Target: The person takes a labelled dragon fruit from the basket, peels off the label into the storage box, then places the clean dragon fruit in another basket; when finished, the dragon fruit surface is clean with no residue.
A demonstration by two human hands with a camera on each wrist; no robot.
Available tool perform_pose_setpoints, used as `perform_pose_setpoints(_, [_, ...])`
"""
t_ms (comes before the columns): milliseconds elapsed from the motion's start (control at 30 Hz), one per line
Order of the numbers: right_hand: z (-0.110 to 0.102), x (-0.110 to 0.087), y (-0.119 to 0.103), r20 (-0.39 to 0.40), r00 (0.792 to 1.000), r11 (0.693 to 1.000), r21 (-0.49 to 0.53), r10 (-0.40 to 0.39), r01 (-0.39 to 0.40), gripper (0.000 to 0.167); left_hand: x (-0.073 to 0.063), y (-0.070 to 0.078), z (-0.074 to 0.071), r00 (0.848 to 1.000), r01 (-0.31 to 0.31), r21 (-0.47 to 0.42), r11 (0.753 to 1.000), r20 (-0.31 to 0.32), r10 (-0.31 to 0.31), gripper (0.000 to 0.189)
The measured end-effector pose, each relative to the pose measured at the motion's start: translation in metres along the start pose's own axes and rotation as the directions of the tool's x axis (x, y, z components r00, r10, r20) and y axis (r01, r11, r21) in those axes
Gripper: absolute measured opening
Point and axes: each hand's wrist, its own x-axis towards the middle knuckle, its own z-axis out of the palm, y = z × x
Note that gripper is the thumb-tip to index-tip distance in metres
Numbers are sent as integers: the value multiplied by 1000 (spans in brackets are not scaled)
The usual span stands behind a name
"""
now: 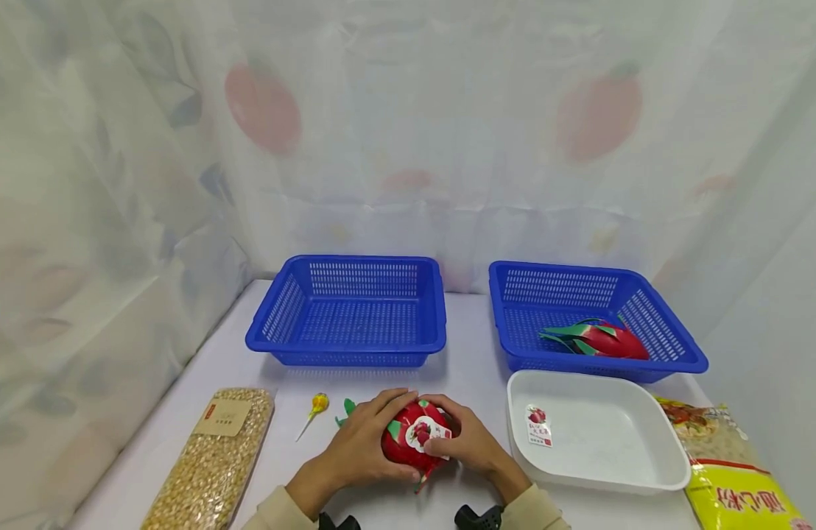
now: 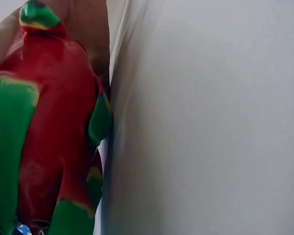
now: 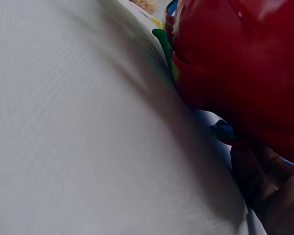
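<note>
Both hands hold a red dragon fruit [image 1: 396,449] with green scales, low over the front middle of the white table. My left hand [image 1: 363,443] grips it from the left, fingers over the top and thumb along the near side. On the other side my right hand [image 1: 473,442] curls round its right end, and the thumb lies on a white label [image 1: 424,433] printed with a dragon fruit picture. The left wrist view shows the red skin of the dragon fruit [image 2: 59,112] near the tabletop; fingertips press under the dragon fruit [image 3: 235,63] in the right wrist view.
A lollipop [image 1: 319,403] and a bag of grain [image 1: 205,460] lie to the left. Behind stand two blue baskets, the left basket [image 1: 345,347] and the right basket [image 1: 600,366], which holds another dragon fruit [image 1: 613,341]. A white tray [image 1: 600,427] and a yellow packet [image 1: 739,478] are at the right.
</note>
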Motion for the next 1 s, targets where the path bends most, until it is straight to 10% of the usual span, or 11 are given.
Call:
perform_pose_setpoints(500, [4,-3,-20,-56,998,998,-65,-13,9,62,3,0,1,1000,5,30,1000,-13,-4,90])
perform_pose_setpoints(1000, [-2,2,-53,7,999,975,-217,-50,51,20,2,2,2,1000,15,8,1000,-12,-15,89])
